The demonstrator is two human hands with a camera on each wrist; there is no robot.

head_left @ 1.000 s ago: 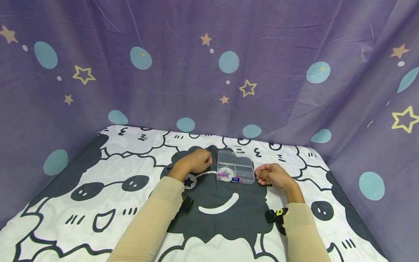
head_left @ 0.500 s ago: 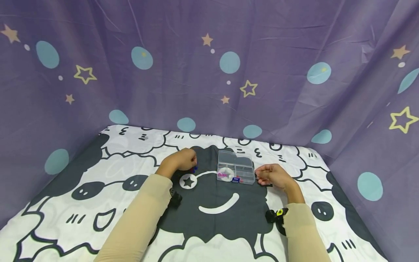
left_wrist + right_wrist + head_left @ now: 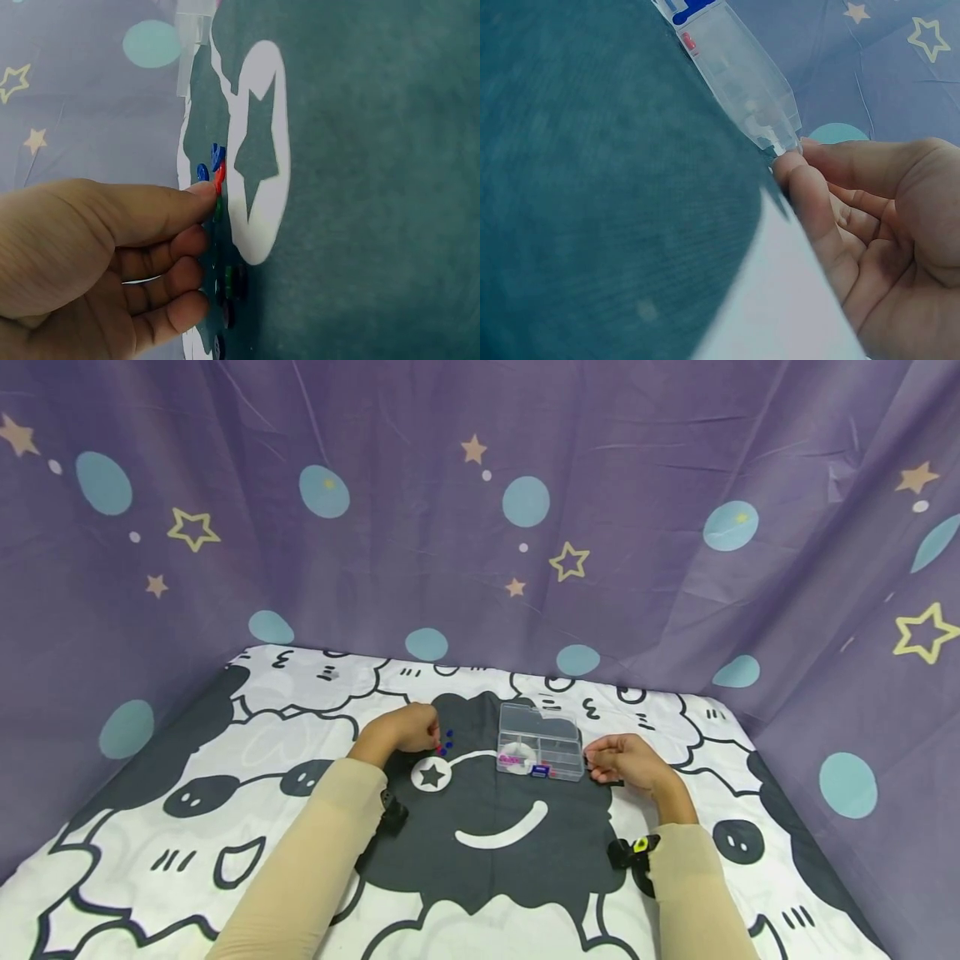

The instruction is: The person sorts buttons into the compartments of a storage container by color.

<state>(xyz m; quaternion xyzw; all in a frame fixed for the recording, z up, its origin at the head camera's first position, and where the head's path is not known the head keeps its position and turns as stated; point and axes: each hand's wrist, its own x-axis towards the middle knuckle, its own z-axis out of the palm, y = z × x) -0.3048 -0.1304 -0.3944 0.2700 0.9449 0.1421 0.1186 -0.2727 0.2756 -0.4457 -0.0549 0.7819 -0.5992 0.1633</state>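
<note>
Two jobs here: left hand (image 3: 407,727) has its thumb tip right at a red disc (image 3: 220,177), other fingers bent in; can't tell whether that disc is pinched or only touched. Right hand (image 3: 628,764) pinches the right end of the clear plastic compartment box (image 3: 742,82). Red disc is over the dark patch of the sheep-print cloth (image 3: 487,870), left of the box and near the white star circle (image 3: 431,774); blue discs (image 3: 449,733) sit just beside it, darker discs (image 3: 229,281) also show at the wrist. I'd take one disc by its edges, thumb against fingertip; pressing flat would likely skid it into its neighbours. Right pinch only needs to steady, since plastic that thin probably flexes. Lid (image 3: 525,721) lies back, compartments face up, pink pieces (image 3: 510,762) toward the front left, so a jolt could scatter them (white round under those looks like cloth print showing through, not contents).
</note>
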